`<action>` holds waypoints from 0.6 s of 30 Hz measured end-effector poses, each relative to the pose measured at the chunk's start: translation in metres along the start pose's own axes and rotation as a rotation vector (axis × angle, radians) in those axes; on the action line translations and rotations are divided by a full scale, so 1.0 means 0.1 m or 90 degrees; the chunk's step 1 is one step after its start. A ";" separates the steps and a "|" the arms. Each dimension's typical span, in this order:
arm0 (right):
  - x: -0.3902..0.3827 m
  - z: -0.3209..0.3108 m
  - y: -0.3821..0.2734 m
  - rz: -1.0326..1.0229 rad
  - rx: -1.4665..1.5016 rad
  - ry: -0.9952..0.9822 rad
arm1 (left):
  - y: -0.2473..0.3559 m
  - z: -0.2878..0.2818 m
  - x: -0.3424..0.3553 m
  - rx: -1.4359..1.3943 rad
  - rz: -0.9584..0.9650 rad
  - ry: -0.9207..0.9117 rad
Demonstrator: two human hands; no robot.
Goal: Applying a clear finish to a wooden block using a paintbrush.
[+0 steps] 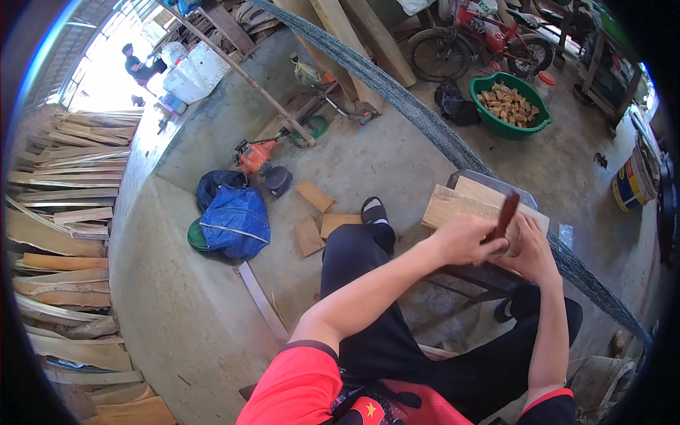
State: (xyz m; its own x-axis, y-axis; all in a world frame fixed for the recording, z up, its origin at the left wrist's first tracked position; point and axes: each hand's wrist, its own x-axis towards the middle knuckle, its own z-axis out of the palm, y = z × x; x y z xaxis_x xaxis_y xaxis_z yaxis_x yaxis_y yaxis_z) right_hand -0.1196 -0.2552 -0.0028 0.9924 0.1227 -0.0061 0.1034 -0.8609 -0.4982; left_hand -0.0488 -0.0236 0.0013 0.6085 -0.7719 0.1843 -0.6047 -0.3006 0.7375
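My left hand is closed, its fingers curled at the lower end of a narrow, dark reddish-brown piece that stands tilted up between my hands. Its exact kind is unclear. Close by on the right, my right hand has its fingers bent around something mostly hidden by the fingers. Both hands are over pale wooden boards, which lie on a small grey-topped bench in front of my knees.
A grey hammock-like band stretches diagonally past the bench. Beyond it are a green basin of wood chunks and a red bicycle. Wood blocks, a blue bag and an orange-bodied tool lie leftward; another person is far off.
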 end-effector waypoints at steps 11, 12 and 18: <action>-0.02 -0.07 -0.09 -0.008 0.018 -0.012 | -0.41 -0.22 -0.02 0.226 0.051 0.218; -0.01 -0.05 -0.10 -0.017 0.013 -0.014 | -0.39 -0.12 -0.04 0.228 0.051 0.217; -0.01 0.04 0.10 -0.017 -0.016 -0.003 | 0.08 0.09 -0.03 -0.080 0.000 -0.009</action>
State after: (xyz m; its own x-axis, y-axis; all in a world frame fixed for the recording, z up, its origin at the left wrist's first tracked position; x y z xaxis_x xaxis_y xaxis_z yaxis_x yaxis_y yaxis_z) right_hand -0.1202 -0.2618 -0.0110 0.9890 0.1478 0.0024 0.1310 -0.8691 -0.4769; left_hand -0.0600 -0.0291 0.0010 0.6004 -0.7801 0.1759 -0.5352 -0.2286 0.8132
